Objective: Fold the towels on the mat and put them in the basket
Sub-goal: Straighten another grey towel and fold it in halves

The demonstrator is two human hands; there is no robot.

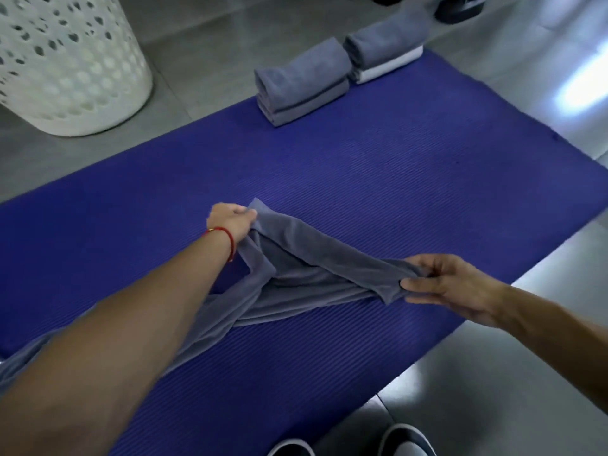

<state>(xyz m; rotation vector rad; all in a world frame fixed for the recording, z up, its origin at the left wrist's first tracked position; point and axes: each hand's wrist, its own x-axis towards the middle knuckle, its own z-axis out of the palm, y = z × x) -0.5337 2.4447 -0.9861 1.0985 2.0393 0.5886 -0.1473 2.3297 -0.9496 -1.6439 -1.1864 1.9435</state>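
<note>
I have a grey towel (296, 258) stretched between my two hands just above the blue mat (394, 179). My left hand (232, 223) has its grip closed on the towel's far left corner, thumb and fingers pinching the cloth, with the arm reaching out long from the lower left and a red string bracelet (227, 236) at the wrist. My right hand (450, 287) comes in from the right edge, palm turned inward, its grip narrow, thumb and fingertips pinching the opposite corner. Between the two grips the towel sags in loose twisted folds; its lower part drapes onto the mat and trails off under my left forearm toward the lower left edge of the view.

At the far end of the mat lie two stacks of folded towels: a grey stack (301, 83) and, just beside it to the right, a grey and white stack (383, 52). The white perforated basket (65, 60) stands on the grey tiled floor (197, 44) off the mat's far left side, well apart from my hands. The toes of my shoes (406, 441) show at the bottom edge.
</note>
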